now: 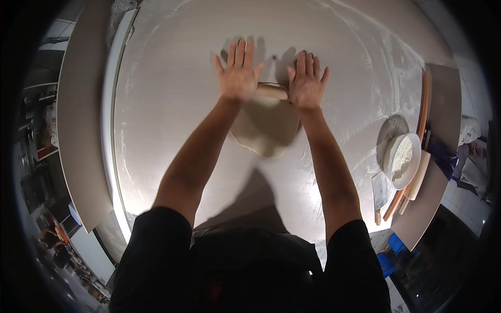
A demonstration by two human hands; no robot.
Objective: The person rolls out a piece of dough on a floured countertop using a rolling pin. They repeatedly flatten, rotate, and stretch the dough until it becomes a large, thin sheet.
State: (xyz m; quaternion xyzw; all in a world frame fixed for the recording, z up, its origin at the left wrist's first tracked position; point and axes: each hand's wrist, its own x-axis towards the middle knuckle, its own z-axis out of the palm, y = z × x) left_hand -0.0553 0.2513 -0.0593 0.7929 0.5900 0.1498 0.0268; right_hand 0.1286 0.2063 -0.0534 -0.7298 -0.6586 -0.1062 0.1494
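Note:
A flattened sheet of pale dough (270,129) lies on the floured work surface (176,129) in front of me. Across its far edge runs a wooden rolling pin (273,92), with only its middle showing between my hands. My left hand (237,78) rests palm down over the pin's left part, fingers straight and spread. Over the right end lies my right hand (308,84), also flat with its fingers stretched forward. Neither hand's fingers curl around the pin. My palms hide its ends.
At the right edge stands a bowl (415,160) of white flour (402,158). A cleaver (379,191) with a wooden handle lies beside it. Nearby are a long wooden rod (424,98) and a thick rolling pin (419,178). A raised white strip (111,117) borders the left side.

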